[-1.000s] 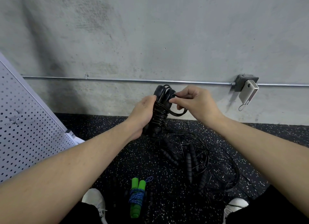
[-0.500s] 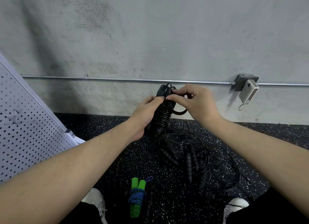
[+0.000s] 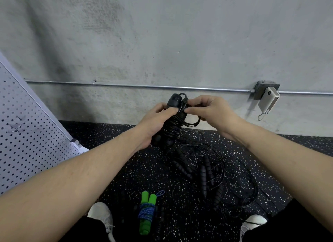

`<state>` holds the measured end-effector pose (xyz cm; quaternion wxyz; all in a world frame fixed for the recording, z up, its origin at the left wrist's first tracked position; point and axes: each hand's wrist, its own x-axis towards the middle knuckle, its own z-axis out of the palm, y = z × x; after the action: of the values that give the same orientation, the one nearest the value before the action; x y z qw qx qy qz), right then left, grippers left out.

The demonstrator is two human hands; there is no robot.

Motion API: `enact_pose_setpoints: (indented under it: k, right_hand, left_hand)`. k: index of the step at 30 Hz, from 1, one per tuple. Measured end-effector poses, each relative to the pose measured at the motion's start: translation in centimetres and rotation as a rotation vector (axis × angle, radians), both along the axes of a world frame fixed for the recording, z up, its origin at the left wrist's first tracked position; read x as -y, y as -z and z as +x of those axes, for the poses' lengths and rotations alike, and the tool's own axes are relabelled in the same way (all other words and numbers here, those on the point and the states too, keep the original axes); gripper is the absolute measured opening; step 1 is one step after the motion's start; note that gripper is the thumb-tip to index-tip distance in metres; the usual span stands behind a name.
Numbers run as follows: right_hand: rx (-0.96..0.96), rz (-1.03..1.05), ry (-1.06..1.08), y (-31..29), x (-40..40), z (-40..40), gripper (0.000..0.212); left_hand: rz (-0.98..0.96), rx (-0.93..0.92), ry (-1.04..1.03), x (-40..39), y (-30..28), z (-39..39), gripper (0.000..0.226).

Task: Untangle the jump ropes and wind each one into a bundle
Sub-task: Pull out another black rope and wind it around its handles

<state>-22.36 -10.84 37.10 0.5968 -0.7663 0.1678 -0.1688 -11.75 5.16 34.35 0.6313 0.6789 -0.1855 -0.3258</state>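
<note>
A black jump rope (image 3: 173, 122), its cord wound round its handles, is held upright between both hands. The left hand (image 3: 155, 123) grips the bundle; the right hand (image 3: 210, 112) pinches the cord near its top, where a loose loop hangs out. Below the hands, a tangle of black ropes (image 3: 207, 171) lies on the speckled floor (image 3: 126, 169). Nearer the person, beneath the left forearm, lies a wound green-handled rope (image 3: 146, 212).

Black rope bundle (image 3: 173, 122) — green-handled, blue-corded bundle (image 3: 146, 212) — white-speckled black floor (image 3: 137, 169).
</note>
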Motion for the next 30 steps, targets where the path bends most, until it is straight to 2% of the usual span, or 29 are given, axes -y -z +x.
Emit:
enact_pose_setpoints:
  k: [7, 11, 13, 19, 24, 30]
  right_hand:
    - [0.027, 0.06, 0.071, 0.2, -0.4, -0.1, 0.018]
    - [0.02, -0.03, 0.083, 0.4, -0.5, -0.5, 0.021]
    - [0.021, -0.05, 0.114, 0.5, -0.7, -0.5, 0.024]
    - [0.101, 0.162, 0.105, 0.8, -1.2, 0.0, 0.018]
    - [0.014, 0.351, 0.011, 1.0, -0.7, 0.2, 0.012]
    - [-0.001, 0.428, -0.016, 1.1, -0.7, 0.1, 0.025]
  left_hand:
    - [-0.002, 0.024, 0.045, 0.2, -0.5, 0.1, 0.01]
    - [0.016, 0.09, 0.028, 0.4, -0.2, -0.1, 0.012]
    - [0.019, 0.085, 0.022, 0.4, -0.3, -0.2, 0.006]
    - [-0.005, 0.05, -0.004, 0.1, -0.7, -0.3, 0.009]
    - [-0.03, 0.054, -0.025, -0.2, -1.1, -0.3, 0.009]
    - [0.031, -0.024, 0.05, -0.6, -1.5, -0.6, 0.015]
